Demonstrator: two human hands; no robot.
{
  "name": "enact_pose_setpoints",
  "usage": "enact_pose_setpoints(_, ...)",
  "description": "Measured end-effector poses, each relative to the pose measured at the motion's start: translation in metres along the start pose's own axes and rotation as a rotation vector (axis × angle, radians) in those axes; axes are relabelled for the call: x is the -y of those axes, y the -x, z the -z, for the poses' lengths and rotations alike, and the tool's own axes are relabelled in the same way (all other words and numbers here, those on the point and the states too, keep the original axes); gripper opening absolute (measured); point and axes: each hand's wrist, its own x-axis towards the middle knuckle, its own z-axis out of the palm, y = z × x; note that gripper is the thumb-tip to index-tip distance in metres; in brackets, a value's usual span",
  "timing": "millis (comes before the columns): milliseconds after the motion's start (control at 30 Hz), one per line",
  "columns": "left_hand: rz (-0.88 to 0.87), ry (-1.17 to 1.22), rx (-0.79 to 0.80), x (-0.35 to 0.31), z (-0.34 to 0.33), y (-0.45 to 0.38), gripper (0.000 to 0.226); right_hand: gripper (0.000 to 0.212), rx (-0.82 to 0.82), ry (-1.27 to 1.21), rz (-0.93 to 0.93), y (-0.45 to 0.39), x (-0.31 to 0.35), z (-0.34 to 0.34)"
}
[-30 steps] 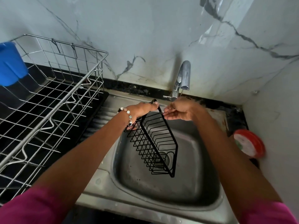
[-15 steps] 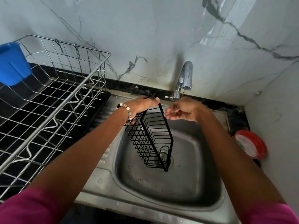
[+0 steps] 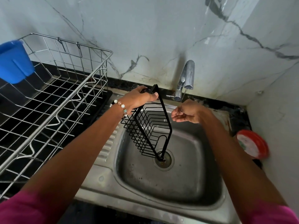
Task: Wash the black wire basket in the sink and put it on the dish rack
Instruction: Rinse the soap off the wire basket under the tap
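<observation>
Our left hand (image 3: 139,98) curls its fingers (image 3: 142,90) over the top corner of the black wire basket (image 3: 151,126), gripping it, while our right hand (image 3: 186,113), fingers loosely cupped and empty, waits beneath the tap (image 3: 186,78). In the last second we have lifted the basket and swung it more nearly upright, so its lower corner now hangs over the drain near the middle of the sink (image 3: 191,206); rinsing looks close to finished, we judge, with the move to the dish rack (image 3: 90,75) on the sink's left edge not yet made. The basket is thin black wire, rectangular, tilted on end.
</observation>
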Motion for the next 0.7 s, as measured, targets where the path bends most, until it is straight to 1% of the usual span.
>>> enact_pose_setpoints(100,-0.046,0.010,-0.010,0.003,0.003,0.002,0.074,0.026,0.048,-0.109,-0.004,-0.001,-0.002,0.002)
enact_pose_setpoints(167,-0.072,0.024,-0.023,0.009,0.005,0.001,0.071,0.024,0.030,-0.089,-0.013,0.000,-0.002,0.001)
enact_pose_setpoints(300,-0.158,0.055,-0.067,0.013,0.005,0.007,0.069,0.025,0.075,-0.081,-0.049,-0.001,-0.007,0.003)
enact_pose_setpoints(400,-0.257,0.035,-0.078,0.011,0.004,0.012,0.072,0.030,0.010,-0.001,-0.047,-0.001,-0.008,0.005)
enact_pose_setpoints(467,-0.307,0.013,-0.095,0.012,0.002,0.014,0.073,0.028,0.013,-0.011,-0.051,-0.002,-0.010,0.006)
enact_pose_setpoints(567,-0.366,0.012,-0.126,0.015,0.000,0.015,0.071,0.028,-0.040,-0.013,-0.052,-0.005,-0.016,0.008)
enact_pose_setpoints(700,-0.469,-0.030,-0.153,0.016,-0.003,0.014,0.072,0.024,0.010,-0.170,-0.019,-0.004,-0.024,0.010)
